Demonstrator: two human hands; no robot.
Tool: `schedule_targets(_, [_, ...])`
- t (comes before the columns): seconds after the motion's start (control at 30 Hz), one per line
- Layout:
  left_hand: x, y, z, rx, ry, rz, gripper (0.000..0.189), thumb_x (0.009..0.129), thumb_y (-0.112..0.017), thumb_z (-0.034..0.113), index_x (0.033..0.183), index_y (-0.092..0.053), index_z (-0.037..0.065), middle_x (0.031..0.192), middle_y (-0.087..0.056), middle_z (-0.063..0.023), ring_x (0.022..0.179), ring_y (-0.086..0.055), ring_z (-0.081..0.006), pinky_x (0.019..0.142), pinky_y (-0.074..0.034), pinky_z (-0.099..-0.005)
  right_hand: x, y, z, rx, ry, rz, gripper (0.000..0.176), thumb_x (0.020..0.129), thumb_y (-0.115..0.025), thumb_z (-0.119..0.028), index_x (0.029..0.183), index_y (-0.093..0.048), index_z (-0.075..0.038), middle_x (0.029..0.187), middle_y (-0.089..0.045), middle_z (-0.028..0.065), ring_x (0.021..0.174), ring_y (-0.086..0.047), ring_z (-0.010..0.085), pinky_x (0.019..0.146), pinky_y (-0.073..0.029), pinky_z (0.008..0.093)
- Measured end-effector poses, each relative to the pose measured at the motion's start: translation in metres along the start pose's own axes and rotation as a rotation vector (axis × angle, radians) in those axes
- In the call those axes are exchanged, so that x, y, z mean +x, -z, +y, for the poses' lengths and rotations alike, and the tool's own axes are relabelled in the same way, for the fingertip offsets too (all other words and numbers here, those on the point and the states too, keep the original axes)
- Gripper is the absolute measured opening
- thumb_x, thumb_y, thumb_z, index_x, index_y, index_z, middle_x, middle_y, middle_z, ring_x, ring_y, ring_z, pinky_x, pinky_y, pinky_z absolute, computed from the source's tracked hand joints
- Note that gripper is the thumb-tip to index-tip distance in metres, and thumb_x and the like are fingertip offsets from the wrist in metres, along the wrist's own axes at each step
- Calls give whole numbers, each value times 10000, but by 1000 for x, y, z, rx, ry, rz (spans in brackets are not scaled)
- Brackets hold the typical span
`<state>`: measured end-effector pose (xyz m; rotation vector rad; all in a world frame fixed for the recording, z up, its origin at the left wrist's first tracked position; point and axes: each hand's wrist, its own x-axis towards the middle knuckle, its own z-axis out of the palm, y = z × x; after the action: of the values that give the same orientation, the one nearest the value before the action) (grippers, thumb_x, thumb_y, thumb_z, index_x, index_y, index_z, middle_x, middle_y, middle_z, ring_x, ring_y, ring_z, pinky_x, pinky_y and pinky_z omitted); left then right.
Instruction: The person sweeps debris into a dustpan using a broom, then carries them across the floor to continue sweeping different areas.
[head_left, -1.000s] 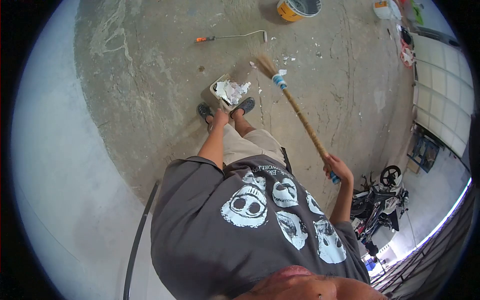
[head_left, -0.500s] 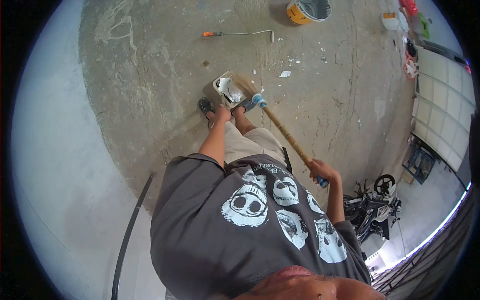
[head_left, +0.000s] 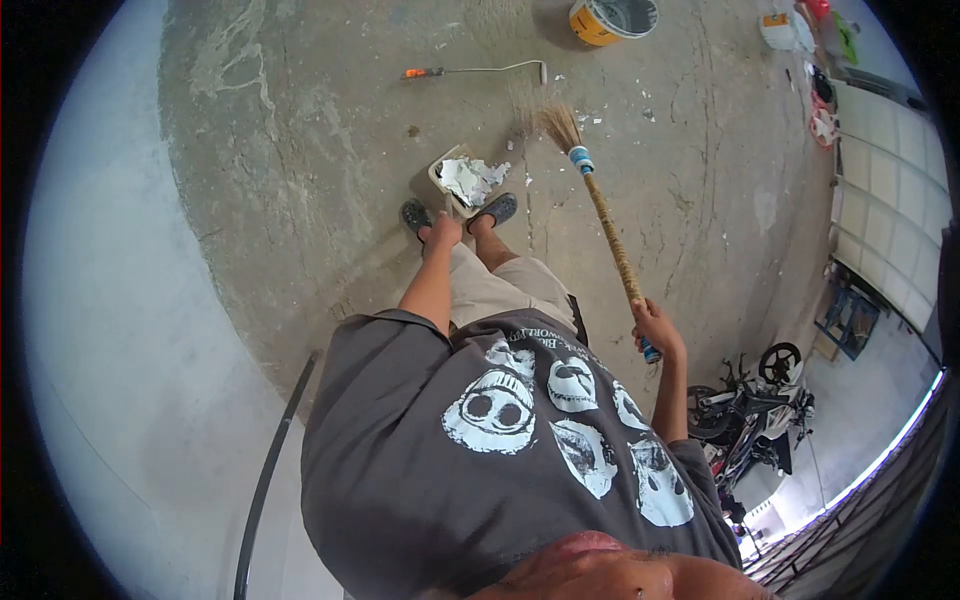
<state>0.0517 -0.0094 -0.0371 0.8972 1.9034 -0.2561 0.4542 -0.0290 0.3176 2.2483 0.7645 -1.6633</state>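
My left hand (head_left: 445, 230) is closed round the short handle of a dustpan (head_left: 437, 172), which rests on the floor by my feet. White flakes and sheets of debris (head_left: 472, 182) lie heaped in it, some poking past its rim. In my right hand (head_left: 654, 327) is a long-handled broom (head_left: 612, 235), gripped near the blue end of its handle. Its straw bristles (head_left: 562, 127) point forward, to the right of the dustpan and apart from it.
A paint roller (head_left: 480, 70) with an orange handle lies ahead, near a yellow-and-white bucket (head_left: 600, 28). Small white scraps dot the concrete floor (head_left: 320, 150). A motorcycle (head_left: 755, 410) stands at right, and a white container (head_left: 785, 32) sits far right. A pale wall (head_left: 100, 300) borders the left.
The broom's bristles have swung from the dustpan's edge forward and to the right. The debris in the dustpan now shows more fully; my left hand and the dustpan have hardly moved.
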Motion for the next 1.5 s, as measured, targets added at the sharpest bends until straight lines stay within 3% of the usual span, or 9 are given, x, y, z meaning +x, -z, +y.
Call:
schedule_targets(0.07, [16,-12,-17,108,-74,63,489,883,-468,322,1269,-457,22,1158,-618,-194,1072,-598,-348,866,-452,-468,4,-11,5,-36,-40,5,432,947,-464,-433,1134,-486,-44,613,-529,56,433,-513,132,396,-438,293])
schedule_targets(0.3, [10,-7,-4,90,-46,52,485,886,-434,325,1271,-464,32,1172,-619,-174,1087,-594,-338,915,-409,-477,-37,-19,-3,-138,-123,-317,413,945,-482,-422,1103,-510,-42,649,-557,65,464,-527,138,406,-437,291])
schedule_targets(0.37, [4,-4,9,-23,-28,24,442,875,-468,270,1238,-471,18,1195,-571,-241,1127,-544,-382,942,-438,-449,-34,-11,10,-80,-129,-312,408,945,-485,-423,1105,-519,-49,649,-552,62,468,-523,134,406,-433,287])
schedule_targets(0.6, [15,-12,3,57,-39,11,477,887,-448,306,1244,-456,-11,1171,-591,-252,1102,-577,-367,960,-393,-489,-48,34,26,95,-112,-163,412,946,-472,-430,1045,-524,-33,658,-539,44,471,-531,125,419,-447,282])
schedule_targets(0.77, [6,2,-11,-7,-72,97,425,865,-523,290,1172,-494,-3,1105,-621,-230,1052,-592,-371,894,-452,-468,-34,21,24,30,-77,20,369,951,-485,-392,1050,-501,-37,610,-506,41,418,-491,127,382,-416,288])
schedule_targets(1.03, [0,0,-20,-62,-84,92,428,867,-522,269,1205,-495,7,1123,-608,-242,1043,-591,-377,886,-463,-447,-37,-13,13,-111,-108,-197,454,939,-487,-400,1164,-486,-6,620,-540,57,464,-549,150,407,-449,307])
schedule_targets(1.13, [18,-16,-22,9,-66,89,455,878,-494,297,1237,-490,17,1136,-607,-238,1055,-585,-383,906,-442,-448,-42,-13,9,-170,-79,-337,366,938,-521,-381,931,-530,-15,618,-516,37,470,-516,132,403,-421,292])
schedule_targets(1.43, [8,-7,-16,15,-20,91,451,878,-479,293,1240,-506,27,1182,-581,-247,1076,-568,-396,928,-432,-452,-57,60,25,-61,-63,-89,356,946,-516,-385,929,-523,-29,616,-496,19,437,-480,126,387,-412,298])
schedule_targets(1.5, [0,-1,-19,-17,-31,95,437,874,-486,269,1232,-511,19,1195,-571,-251,1084,-563,-396,929,-439,-454,-50,71,30,-134,-88,-28,402,936,-517,-400,1018,-549,-8,589,-516,54,453,-528,139,420,-438,308])
